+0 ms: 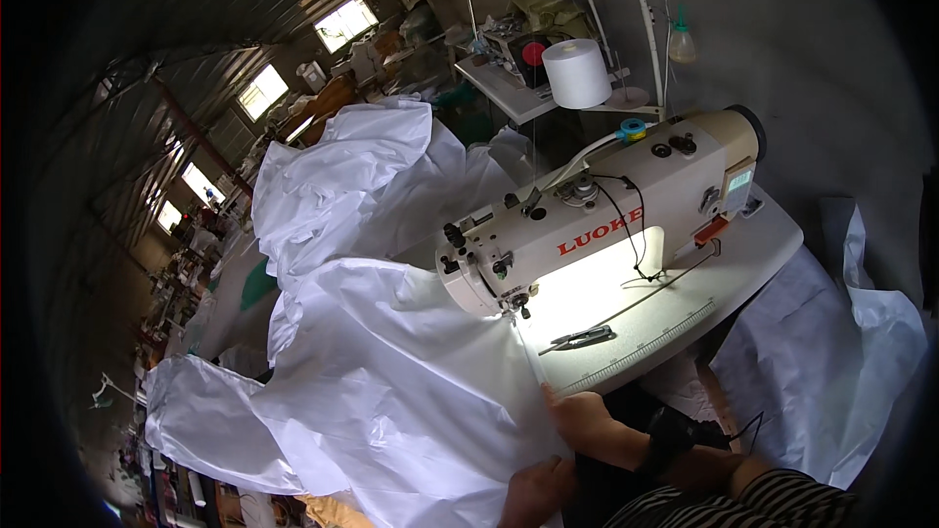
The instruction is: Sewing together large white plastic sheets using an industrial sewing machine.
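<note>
A large sheet of white fabric (391,391) spreads from under the needle of the white sewing machine (597,215) toward the left and front. My right hand (579,418) is closed on the fabric's edge beside the front of the machine bed, its index finger stretched toward the needle. Closer to the lower edge, my left hand (538,494) is closed on the same fabric, its fingertips partly hidden. On the lit bed lie thread snips (584,337), behind a ruler strip (646,344) along the front edge.
A white thread cone (575,73) stands behind the machine. More white fabric (342,166) is heaped at the far left, and another sheet (802,372) hangs at the right. A small side table (499,88) holds clutter. A green-topped bottle (683,44) hangs by the wall.
</note>
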The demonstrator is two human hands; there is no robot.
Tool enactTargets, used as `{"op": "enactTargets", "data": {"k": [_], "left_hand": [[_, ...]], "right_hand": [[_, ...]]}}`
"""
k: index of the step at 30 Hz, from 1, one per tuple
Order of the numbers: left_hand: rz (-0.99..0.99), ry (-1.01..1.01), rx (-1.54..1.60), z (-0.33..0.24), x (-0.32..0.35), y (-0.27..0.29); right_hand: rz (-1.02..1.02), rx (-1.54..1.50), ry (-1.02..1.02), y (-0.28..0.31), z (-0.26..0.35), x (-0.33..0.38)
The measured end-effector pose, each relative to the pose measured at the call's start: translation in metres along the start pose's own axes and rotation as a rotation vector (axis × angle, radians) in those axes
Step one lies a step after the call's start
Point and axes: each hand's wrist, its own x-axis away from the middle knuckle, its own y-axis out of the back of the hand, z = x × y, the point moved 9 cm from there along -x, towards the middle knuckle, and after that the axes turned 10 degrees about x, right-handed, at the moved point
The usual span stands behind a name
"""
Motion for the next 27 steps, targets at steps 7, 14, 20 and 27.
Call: {"op": "enactTargets", "data": {"k": [7, 14, 20, 27], "left_hand": [[-0.121, 0.027, -0.124, 0.048, -0.047, 0.009], [-0.266, 0.070, -0.157, 0.071, -0.086, 0.022], [-0.513, 0.135, -0.202, 0.048, -0.020, 0.032], [-0.443, 0.481, -0.039, 0.079, 0.059, 0.013]], "right_hand": [[-0.112, 0.074, -0.011, 0.007, -0.005, -0.041], [-0.057, 0.101, -0.021, 0.020, -0.020, -0.090], [-0.417, -0.413, 0.054, 0.050, -0.040, 0.000], [0.182, -0.601, 0.178, -0.043, 0.024, 0.067]]}}
